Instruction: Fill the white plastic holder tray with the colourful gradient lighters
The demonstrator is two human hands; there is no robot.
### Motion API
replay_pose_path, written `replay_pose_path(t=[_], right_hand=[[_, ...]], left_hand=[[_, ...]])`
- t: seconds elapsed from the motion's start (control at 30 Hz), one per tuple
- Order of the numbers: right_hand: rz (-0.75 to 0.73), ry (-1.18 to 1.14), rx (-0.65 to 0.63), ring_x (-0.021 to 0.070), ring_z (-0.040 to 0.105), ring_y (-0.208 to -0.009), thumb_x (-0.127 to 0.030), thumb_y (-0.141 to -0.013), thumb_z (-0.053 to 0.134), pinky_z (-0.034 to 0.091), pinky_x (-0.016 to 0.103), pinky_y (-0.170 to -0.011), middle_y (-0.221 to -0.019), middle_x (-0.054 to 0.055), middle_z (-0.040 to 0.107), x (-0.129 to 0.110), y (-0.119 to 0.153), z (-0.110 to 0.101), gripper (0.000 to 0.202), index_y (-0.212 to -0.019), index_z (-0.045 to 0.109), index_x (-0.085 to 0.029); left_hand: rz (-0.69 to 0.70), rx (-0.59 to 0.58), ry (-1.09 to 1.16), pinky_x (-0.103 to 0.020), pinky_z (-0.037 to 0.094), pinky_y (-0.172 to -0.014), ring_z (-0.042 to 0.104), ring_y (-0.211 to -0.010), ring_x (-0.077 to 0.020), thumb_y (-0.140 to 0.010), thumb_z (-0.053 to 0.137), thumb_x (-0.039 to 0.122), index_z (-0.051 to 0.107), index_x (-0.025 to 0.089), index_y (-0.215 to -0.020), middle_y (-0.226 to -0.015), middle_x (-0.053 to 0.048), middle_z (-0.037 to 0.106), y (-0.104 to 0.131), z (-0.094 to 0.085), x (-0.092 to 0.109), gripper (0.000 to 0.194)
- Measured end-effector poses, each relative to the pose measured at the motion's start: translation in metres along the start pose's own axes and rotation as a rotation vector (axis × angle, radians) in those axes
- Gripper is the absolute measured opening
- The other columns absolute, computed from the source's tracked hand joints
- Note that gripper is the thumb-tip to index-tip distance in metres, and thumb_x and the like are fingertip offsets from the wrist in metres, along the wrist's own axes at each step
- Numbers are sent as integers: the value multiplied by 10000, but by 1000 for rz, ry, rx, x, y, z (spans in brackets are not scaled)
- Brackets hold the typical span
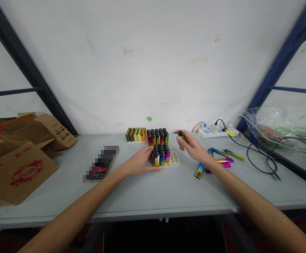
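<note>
Near the middle of the tabletop (pixel 142 193), between its front and back edges, stood a pale tray (pixel 175 160) with round holes; upright lighters (pixel 162 156) with black caps filled its left part, their bodies shining gold, blue and purple, while the holes toward its right end showed bare; my left hand (pixel 139 161) lay spread at the tray's left end, fingers beside those lighters and thumb stretched along the front, though how firmly it pressed I could not tell; my right hand (pixel 191 146) was raised beyond the tray's right end, pinching a single dark, greenish lighter (pixel 180 134) between thumb and fingers, clear of the tray.

Toward the back edge two packed blocks stood side by side, a gold-topped block (pixel 135 134) on the left and a black-capped block (pixel 157 137) just behind the tray; to the tray's right, loose lighters (pixel 199 171) lay scattered, some partly hidden by my right forearm.

By the left edge sat cardboard boxes (pixel 24 168), with a phone-like device (pixel 102 163), its screen blurred, between them and my left hand; toward the back right corner lay a white power strip (pixel 208 133); a dark cable (pixel 264 173) curled near the right edge.
</note>
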State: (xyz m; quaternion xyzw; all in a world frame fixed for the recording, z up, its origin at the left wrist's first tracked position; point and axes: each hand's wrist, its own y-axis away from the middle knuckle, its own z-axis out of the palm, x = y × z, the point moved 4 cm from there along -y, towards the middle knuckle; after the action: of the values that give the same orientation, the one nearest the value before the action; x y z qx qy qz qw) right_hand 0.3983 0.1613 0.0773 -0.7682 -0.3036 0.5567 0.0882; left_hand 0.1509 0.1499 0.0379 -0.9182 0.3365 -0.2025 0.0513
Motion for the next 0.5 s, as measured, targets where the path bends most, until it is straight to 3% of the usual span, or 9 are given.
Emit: replay_pose_path(t=[0.1,0.23,0.4,0.5], right_hand=[[52,55,10,117,449,-591,-578,-1035,446,384,251,-542,-728,-38,474,0,4,9,411,-1109,587,-199],[91,107,19,118,418,-584,-638,-1010,446,328,261,-541,-680,-36,473,0,5,17,481,-916,591,-189],[276,-124,4,112,317,-532,-736,-948,402,263,280,-515,-590,-45,364,7,6,24,596,-663,451,-214],[291,-182,20,102,259,-505,-700,-929,439,225,280,-500,-564,-59,289,7,6,25,570,-611,369,-233]], left_hand=[[5,-9,-4,-532,452,-1120,556,-1269,-382,-797,745,678,562,163,-1332,-1347,-181,613,0,0,0,765],[27,1,2,-521,446,-1129,555,-1277,-377,-804,739,679,559,176,-1344,-1351,-173,615,1,0,2,759],[3,-14,-16,-526,448,-1119,556,-1264,-381,-799,742,684,568,148,-1317,-1335,-184,617,0,0,2,766],[5,-19,-17,-519,448,-1119,553,-1268,-378,-806,740,677,565,146,-1315,-1335,-183,615,0,-1,3,756]])
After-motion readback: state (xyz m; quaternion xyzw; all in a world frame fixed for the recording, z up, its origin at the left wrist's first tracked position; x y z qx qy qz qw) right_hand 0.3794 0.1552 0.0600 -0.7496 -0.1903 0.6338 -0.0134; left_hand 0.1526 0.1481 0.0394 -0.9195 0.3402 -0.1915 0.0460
